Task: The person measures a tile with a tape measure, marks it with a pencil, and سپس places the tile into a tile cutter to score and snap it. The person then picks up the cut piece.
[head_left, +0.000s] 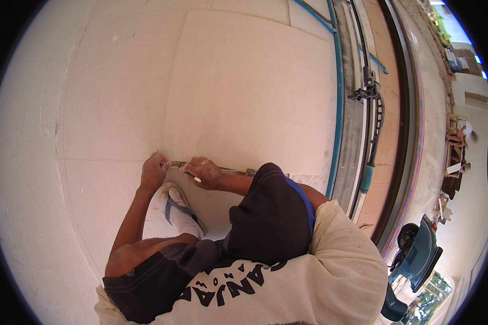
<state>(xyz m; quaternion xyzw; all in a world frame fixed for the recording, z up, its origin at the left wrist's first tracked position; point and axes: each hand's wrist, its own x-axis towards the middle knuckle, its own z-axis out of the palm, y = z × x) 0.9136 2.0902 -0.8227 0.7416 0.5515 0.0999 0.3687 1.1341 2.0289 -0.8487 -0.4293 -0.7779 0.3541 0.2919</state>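
Observation:
Two dust-covered hands meet at the near edge of a large pale tile or board (249,92). My left hand (156,169) has its fingers bent and pressed together at one end of a yellowish tape measure blade (178,164). The blade lies along that edge and runs under my right hand (203,172), whose fingers are curled down on it. A small white piece (197,180) shows at the right fingers; I cannot tell whether it is chalk or something worn. Further right the tape is partly hidden behind my forearm and knee.
My sandalled foot (178,208) rests just below the hands. Along the right runs a blue-edged rail (339,108) beside a long rail tile cutter with a teal handle (367,179). Cardboard (382,135) lies beyond. A teal power machine (417,254) stands at the lower right.

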